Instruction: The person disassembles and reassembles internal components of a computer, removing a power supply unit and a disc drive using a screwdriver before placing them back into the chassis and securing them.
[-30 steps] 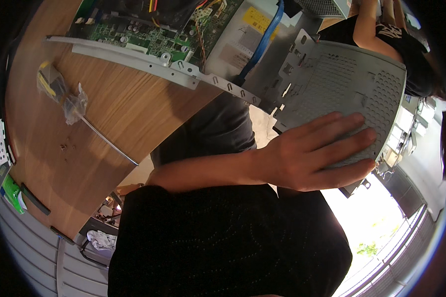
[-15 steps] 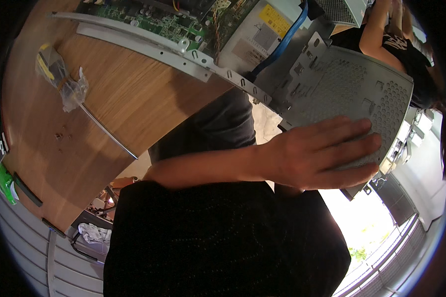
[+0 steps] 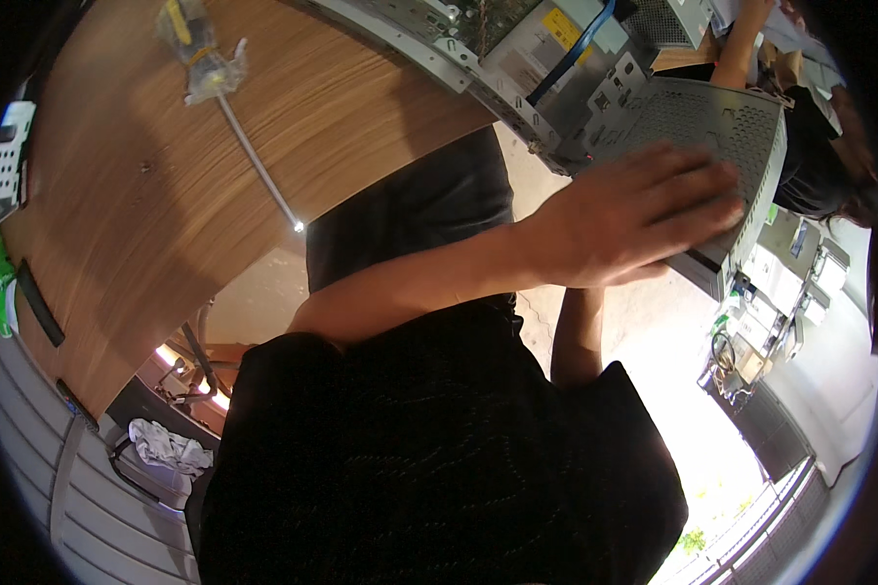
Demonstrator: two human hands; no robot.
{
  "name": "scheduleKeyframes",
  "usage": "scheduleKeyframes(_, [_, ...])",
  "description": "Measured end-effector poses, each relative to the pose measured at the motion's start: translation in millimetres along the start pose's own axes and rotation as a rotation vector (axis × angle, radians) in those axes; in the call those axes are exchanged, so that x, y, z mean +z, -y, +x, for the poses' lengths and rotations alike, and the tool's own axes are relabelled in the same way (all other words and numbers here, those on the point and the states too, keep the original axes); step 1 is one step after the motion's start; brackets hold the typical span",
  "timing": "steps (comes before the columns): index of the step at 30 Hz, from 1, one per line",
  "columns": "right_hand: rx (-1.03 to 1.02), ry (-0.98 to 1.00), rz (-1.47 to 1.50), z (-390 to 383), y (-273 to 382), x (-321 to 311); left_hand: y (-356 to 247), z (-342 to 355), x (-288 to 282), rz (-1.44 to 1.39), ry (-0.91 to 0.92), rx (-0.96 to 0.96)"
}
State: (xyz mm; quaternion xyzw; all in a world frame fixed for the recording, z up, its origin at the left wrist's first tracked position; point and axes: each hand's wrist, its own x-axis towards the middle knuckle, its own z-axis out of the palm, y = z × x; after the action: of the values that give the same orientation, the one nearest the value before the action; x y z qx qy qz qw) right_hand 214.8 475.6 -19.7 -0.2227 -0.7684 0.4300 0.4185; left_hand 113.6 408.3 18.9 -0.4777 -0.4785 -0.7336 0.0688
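Observation:
My left hand (image 3: 634, 219) reaches across my body and lies on a perforated grey metal panel (image 3: 688, 112), fingers stretched out over its surface. The panel adjoins the open computer case (image 3: 439, 68) at the table's edge. My right forearm (image 3: 579, 336) rises beneath the left hand; the right hand itself is hidden behind the left hand and panel. Inside the case are a silver box with a yellow label (image 3: 541, 49), a blue cable (image 3: 574, 47) and part of a green circuit board (image 3: 507, 12).
On the wooden table (image 3: 117, 244) lies a long screwdriver (image 3: 259, 161), its handle wrapped in clear plastic. A few tiny dark pieces (image 3: 146, 168) lie left of it. Another person in a black shirt (image 3: 810, 146) works at the far right. Equipment (image 3: 751, 361) stands beyond the panel.
The view has shifted, so table and screwdriver appear higher and further right. The panel's near edge now sits higher and shows more side-on. My right forearm has come into sight.

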Motion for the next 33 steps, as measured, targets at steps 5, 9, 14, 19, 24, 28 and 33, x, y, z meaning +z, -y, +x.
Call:
scheduleKeyframes(5, [0.001,0.014,0.007,-28,1,3,-13,-24,-17,0.278,0.014,0.004])
scheduleKeyframes(9, [0.003,0.053,0.033,-38,-7,8,-38,-58,-59,0.349,0.007,-0.01])
scheduleKeyframes(14, [0.014,0.057,0.029,-34,-15,2,-45,-93,-87,0.419,0.149,-0.203])
scheduleKeyframes(19, [-0.112,0.134,0.159,-31,-24,7,-39,-88,-90,0.551,0.134,-0.278])
scheduleKeyframes(24, [-0.028,0.076,0.153,-25,-33,0,-20,-43,-91,0.824,0.185,-0.049])
scheduleKeyframes(28, [-0.099,0.077,0.183,-18,-28,10,-1,-24,-90,0.986,0.312,-0.073])
scheduleKeyframes(33, [-0.151,0.089,0.137,-14,-41,7,-1,-8,-99,1.006,0.476,-0.07])
